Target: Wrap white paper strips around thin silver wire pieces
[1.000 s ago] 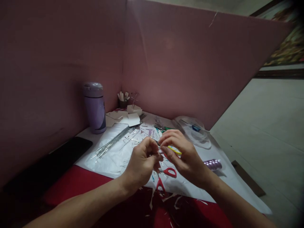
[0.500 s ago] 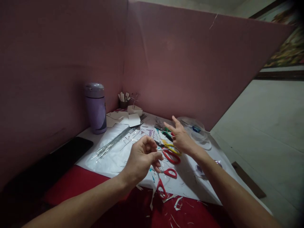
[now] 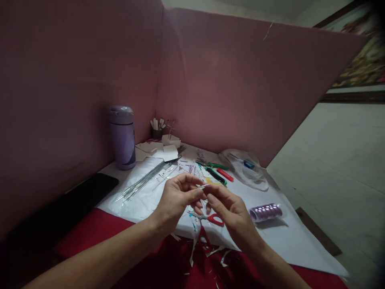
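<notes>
Both hands work close together over my desk, the left hand [image 3: 176, 196] pinching a thin, pale wire-like piece [image 3: 203, 186] and the right hand [image 3: 233, 204] back beside it after reaching out, fingers spread, half a second earlier. Pink partitions [image 3: 228, 80] rise behind the white sheet [image 3: 300, 237], which lies over red cloth [image 3: 102, 230] at my side of the desk. A lavender bottle [image 3: 122, 140] stands upright at left; across from it, a clear plastic bag [image 3: 254, 176] lies crumpled near the far edge. A bundle of silvery wires [image 3: 144, 179] stretches toward white card pieces [image 3: 170, 153]. On the right, a spool of shiny purple ribbon [image 3: 267, 212], partly covered by my forearm moments ago, now lies in full view. Red-handled scissors [image 3: 215, 219] rest open just below my fingers, with green-handled pliers [image 3: 217, 176] beyond them. Smallest in the scene, the slender piece sits raised between my fingertips. With the right hand's return, its free end is within reach of both hands, though I cannot tell whether the right fingertips grip it or only touch it.
</notes>
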Tool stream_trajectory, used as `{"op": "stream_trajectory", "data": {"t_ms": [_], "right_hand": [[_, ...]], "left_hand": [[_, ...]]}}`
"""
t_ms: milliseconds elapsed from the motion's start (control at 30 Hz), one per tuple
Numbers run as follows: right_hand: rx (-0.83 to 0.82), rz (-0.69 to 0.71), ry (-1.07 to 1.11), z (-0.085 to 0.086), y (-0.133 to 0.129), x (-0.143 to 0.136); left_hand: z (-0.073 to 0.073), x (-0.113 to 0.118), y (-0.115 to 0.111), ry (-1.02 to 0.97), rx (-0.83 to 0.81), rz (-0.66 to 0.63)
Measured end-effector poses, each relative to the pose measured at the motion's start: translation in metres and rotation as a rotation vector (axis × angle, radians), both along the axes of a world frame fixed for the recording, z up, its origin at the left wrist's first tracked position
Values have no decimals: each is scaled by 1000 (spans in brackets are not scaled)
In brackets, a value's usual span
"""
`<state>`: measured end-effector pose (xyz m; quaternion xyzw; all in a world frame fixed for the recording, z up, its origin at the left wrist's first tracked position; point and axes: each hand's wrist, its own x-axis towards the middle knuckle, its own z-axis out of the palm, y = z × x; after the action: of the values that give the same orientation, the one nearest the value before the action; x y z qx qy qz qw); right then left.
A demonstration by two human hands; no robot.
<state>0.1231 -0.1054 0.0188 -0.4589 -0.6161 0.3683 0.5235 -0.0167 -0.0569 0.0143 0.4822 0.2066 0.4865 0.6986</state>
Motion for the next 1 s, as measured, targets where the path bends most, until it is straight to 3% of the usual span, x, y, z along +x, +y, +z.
{"op": "stream_trajectory", "data": {"t_ms": [133,367,533,1000], "right_hand": [[90,-149,-118,-11,-6,-3],[214,-252,-301,-28,-12,8],[309,-263,-425,-31,-14,8],[649,-230,-781,-24,-20,9]], "left_hand": [[-3,1,0,20,-18,-1],[-5,5,-2,94,-7,32],[-5,7,-5,152,40,81],[-3,10,-8,287,68,41]]}}
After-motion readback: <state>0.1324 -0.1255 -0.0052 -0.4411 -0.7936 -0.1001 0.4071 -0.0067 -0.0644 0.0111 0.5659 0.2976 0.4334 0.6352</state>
